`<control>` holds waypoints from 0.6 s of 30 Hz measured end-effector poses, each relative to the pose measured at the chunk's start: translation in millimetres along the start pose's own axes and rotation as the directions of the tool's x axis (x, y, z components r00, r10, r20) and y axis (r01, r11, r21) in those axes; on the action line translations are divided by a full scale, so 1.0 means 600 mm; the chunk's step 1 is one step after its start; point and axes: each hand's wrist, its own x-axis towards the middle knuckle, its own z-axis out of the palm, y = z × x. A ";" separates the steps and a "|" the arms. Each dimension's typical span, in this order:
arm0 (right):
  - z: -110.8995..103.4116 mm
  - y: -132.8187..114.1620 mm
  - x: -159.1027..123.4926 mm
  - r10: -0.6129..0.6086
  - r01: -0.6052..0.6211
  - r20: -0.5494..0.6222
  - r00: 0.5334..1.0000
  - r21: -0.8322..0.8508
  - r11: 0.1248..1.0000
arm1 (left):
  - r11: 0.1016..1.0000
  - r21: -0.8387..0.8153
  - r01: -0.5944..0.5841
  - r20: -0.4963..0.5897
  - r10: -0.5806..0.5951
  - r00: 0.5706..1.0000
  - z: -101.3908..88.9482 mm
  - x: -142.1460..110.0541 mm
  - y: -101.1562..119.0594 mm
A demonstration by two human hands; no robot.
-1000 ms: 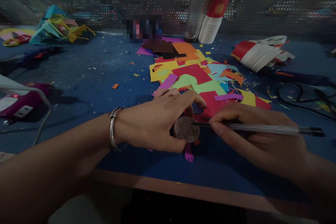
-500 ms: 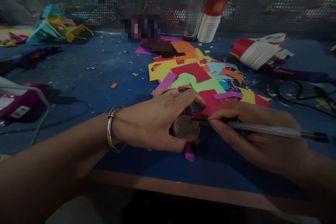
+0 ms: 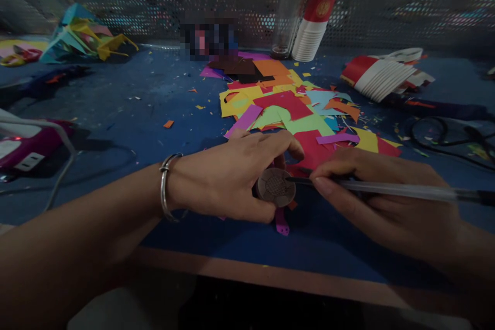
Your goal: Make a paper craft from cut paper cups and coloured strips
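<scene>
A round brown disc (image 3: 276, 187) with a dark shell-like line pattern lies near the front of the blue table. Out from under it pokes a purple paper strip (image 3: 282, 223) with two dots on its end, like a small head. My left hand (image 3: 235, 175), with a silver bangle at the wrist, grips the disc by its side between thumb and fingers. In my right hand (image 3: 390, 201) is a clear-barrelled pen (image 3: 398, 189) with a dark tip. That tip is at the disc's upper right edge; whether it touches I cannot tell.
Coloured paper scraps (image 3: 282, 108) lie heaped beyond my hands. A clear bottle (image 3: 288, 15) and stacked paper cups (image 3: 315, 20) stand at the back; another cup stack (image 3: 381, 77) lies on its side at right. A purple power strip (image 3: 34, 144) and paper shapes (image 3: 83, 36) are at left.
The whole view has shifted very slightly. Both hands keep their grips, and the pen tip stays near the disc's upper right part.
</scene>
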 end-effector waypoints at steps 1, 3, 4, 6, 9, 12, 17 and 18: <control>0.002 0.000 -0.001 -0.004 0.004 -0.003 1.000 0.004 1.000 | 1.000 0.004 -0.004 -0.004 0.004 1.000 0.000 0.000 0.000; 0.003 0.001 -0.004 -0.004 0.004 0.009 1.000 0.003 1.000 | 1.000 0.006 -0.010 -0.007 0.010 1.000 0.001 0.000 0.000; 0.003 0.000 -0.004 -0.001 0.001 0.017 1.000 0.000 1.000 | 1.000 0.004 -0.012 -0.007 0.012 1.000 0.001 -0.001 -0.001; 0.003 0.000 -0.004 0.004 -0.004 0.023 1.000 -0.002 1.000 | 1.000 0.002 -0.017 -0.007 0.017 1.000 0.002 -0.001 -0.001; 0.000 -0.002 0.000 -0.003 0.003 0.013 1.000 -0.004 1.000 | 1.000 0.008 -0.018 -0.005 0.018 1.000 0.001 -0.001 -0.002; -0.001 -0.005 0.004 -0.018 0.018 0.011 1.000 -0.034 0.999 | 1.000 0.011 -0.013 0.005 0.013 1.000 0.001 0.000 -0.001; 0.002 -0.007 0.004 -0.064 0.063 -0.006 0.998 -0.104 0.993 | 1.000 0.027 -0.012 -0.005 0.012 1.000 0.002 0.001 0.001; 0.003 -0.008 0.003 -0.074 0.072 -0.010 0.997 -0.114 0.991 | 1.000 0.027 -0.011 -0.005 0.011 1.000 0.003 0.001 0.001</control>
